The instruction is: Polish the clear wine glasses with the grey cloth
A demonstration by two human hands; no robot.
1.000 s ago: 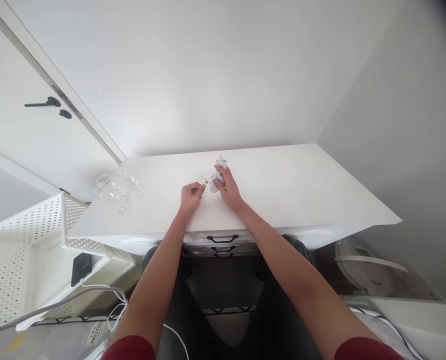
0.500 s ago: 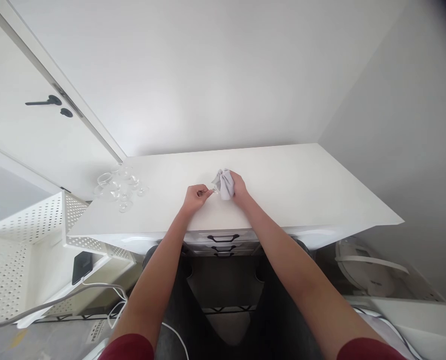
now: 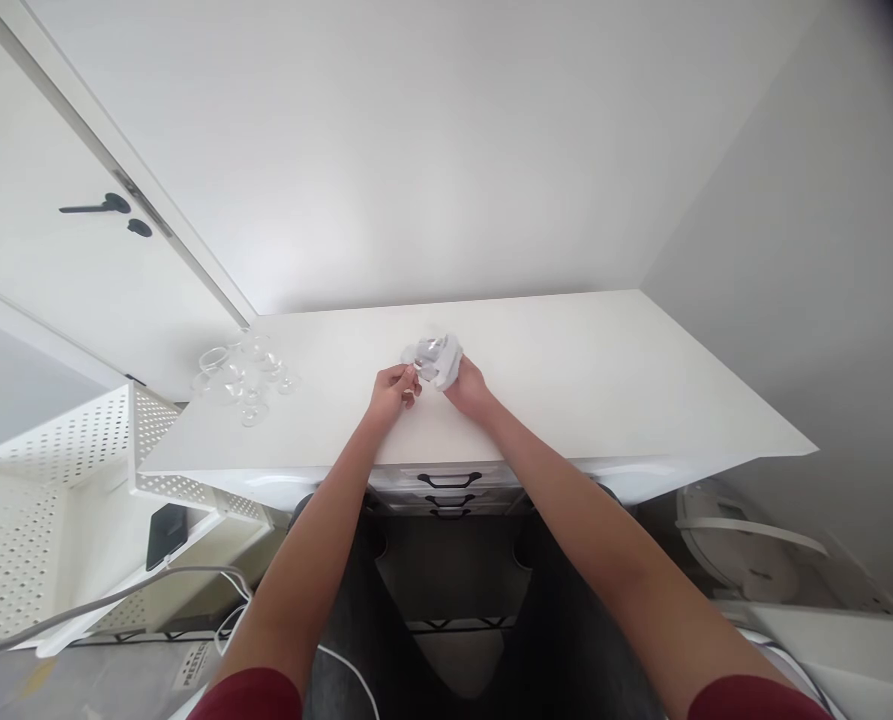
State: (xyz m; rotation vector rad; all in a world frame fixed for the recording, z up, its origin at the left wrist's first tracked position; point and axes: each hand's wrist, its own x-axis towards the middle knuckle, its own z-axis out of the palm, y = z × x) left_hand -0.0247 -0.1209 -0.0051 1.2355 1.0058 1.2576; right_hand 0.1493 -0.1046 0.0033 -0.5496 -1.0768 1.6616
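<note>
Over the middle of the white cabinet top, my left hand (image 3: 395, 388) pinches a small clear stemmed glass (image 3: 410, 354) between thumb and fingertips. My right hand (image 3: 470, 386) is closed on a pale grey cloth (image 3: 447, 362), which is bunched against the glass. Part of the glass is hidden by the cloth, so its full shape does not show. Far to the left on the same top, several clear stemmed glasses (image 3: 254, 372) stand in a close group.
The white cabinet top (image 3: 566, 380) meets the wall behind and has drawers with black handles (image 3: 450, 481) below its front edge. A perforated white shelf unit (image 3: 63, 430) holding a dark phone (image 3: 167, 535) stands at left. A door with a black handle (image 3: 105, 205) is behind it.
The glass has turned in my hands, and more of it shows beside the cloth. The cloth has opened out, and my right hand has shifted slightly down and left.
</note>
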